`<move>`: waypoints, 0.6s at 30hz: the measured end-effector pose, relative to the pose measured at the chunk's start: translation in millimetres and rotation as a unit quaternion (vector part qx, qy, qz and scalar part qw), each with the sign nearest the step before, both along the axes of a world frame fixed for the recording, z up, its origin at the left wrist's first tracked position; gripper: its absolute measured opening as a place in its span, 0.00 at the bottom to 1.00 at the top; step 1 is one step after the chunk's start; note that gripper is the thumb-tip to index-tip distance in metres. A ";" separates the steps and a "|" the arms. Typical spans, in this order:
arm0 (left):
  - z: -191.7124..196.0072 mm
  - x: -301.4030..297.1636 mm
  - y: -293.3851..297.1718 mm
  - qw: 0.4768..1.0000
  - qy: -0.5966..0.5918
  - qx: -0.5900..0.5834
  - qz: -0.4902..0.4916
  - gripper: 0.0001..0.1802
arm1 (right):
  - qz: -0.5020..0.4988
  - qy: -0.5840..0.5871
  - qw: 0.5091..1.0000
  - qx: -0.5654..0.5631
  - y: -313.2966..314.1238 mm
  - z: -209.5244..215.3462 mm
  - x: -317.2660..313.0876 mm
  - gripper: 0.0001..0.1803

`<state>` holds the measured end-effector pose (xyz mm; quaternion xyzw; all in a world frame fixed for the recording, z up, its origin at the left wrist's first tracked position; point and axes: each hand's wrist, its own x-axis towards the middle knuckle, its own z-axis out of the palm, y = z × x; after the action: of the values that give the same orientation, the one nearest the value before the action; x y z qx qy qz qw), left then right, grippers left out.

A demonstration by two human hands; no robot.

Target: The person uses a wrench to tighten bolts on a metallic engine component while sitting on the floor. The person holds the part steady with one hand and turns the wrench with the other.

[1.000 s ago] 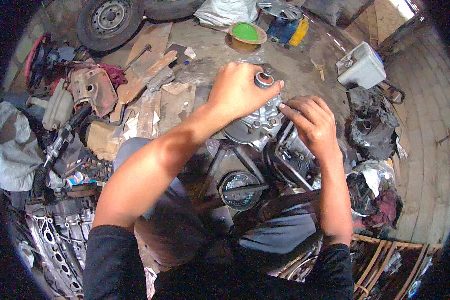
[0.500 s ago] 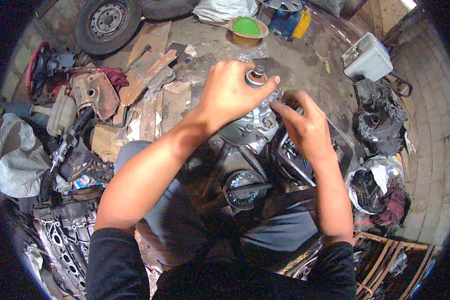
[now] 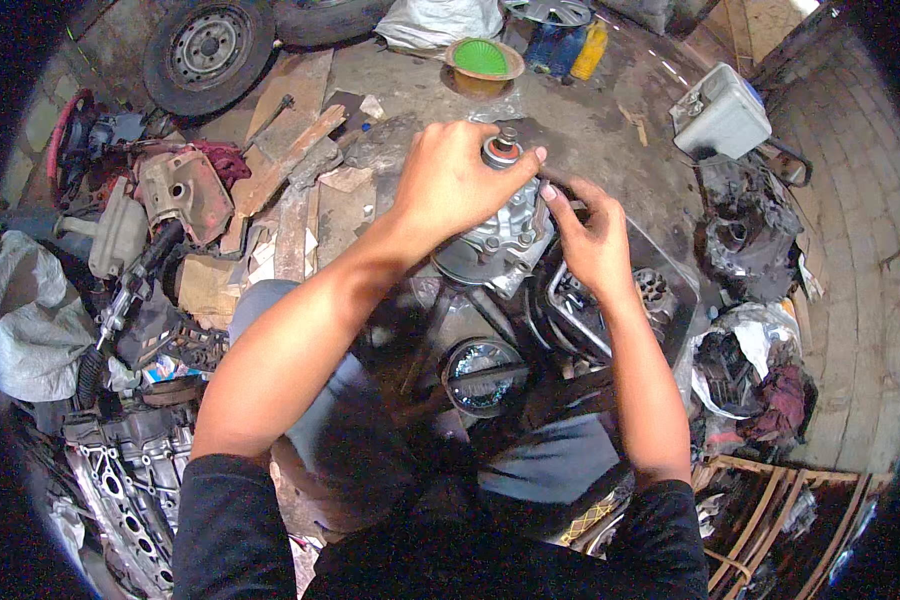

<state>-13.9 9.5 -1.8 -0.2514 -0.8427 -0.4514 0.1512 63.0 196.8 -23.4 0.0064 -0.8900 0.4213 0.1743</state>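
A grey metal engine part (image 3: 505,245) with a round shaft end (image 3: 502,150) rests above a dark engine block (image 3: 490,350) near my knees. My left hand (image 3: 455,180) wraps over the top of the metal part, fingers curled around the shaft end. My right hand (image 3: 590,235) sits just to its right, fingertips pinching at the part's upper edge. Whether something small is between those fingers is hidden.
A tyre on a rim (image 3: 205,50) lies at the top left. Wooden planks (image 3: 290,150), rusty parts (image 3: 180,190) and a grey cylinder head (image 3: 130,470) crowd the left. A green bowl (image 3: 482,60), a white box (image 3: 720,110) and dark greasy parts (image 3: 745,230) stand to the right.
Both hands shifted slightly upward in view along with the metal part. The right hand closed in on the left hand at the part's top.
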 end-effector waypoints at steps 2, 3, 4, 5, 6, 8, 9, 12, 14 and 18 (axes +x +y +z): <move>0.5 0.2 -1.5 1.000 -0.006 0.003 0.002 0.25 | -0.008 0.010 0.999 0.030 -1.7 2.1 -3.0 0.16; 0.8 0.8 -1.8 1.000 -0.009 0.003 0.002 0.24 | -0.013 0.015 0.999 0.045 -2.5 3.3 -3.4 0.16; -0.1 0.9 -2.0 1.000 -0.012 0.004 0.002 0.24 | -0.020 0.016 0.999 0.041 -3.9 3.7 -3.7 0.16; -0.7 0.8 -2.1 1.000 -0.015 0.004 0.001 0.24 | -0.027 0.018 0.999 0.038 -5.8 4.3 -3.9 0.16; -1.1 0.2 -2.2 1.000 -0.013 0.006 -0.003 0.24 | -0.033 0.019 0.999 0.034 -8.0 5.1 -4.1 0.16; -3.2 -0.9 -2.6 1.000 -0.010 0.010 -0.011 0.24 | -0.046 0.014 0.998 0.047 -16.6 10.0 -2.4 0.16; -4.3 -1.6 -3.0 1.000 -0.012 0.010 -0.008 0.24 | -0.052 0.012 0.997 0.054 -19.3 11.4 -2.2 0.16; -3.0 -0.9 -0.4 1.000 -0.013 0.010 -0.008 0.24 | -0.045 -0.063 0.995 -0.058 -10.4 11.4 -6.5 0.15; -1.2 -0.8 -0.7 1.000 -0.010 0.005 -0.006 0.24 | -0.047 -0.084 0.985 -0.140 -3.3 8.3 -10.8 0.17; 1.6 -0.4 -2.1 1.000 -0.015 -0.005 -0.006 0.24 | -0.077 -0.056 0.962 -0.256 1.4 12.7 -6.7 0.27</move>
<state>-14.3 7.4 -0.2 -0.2505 -0.8455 -0.4520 0.1343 56.2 198.3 -10.6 -0.1308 -0.7583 0.6203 0.1518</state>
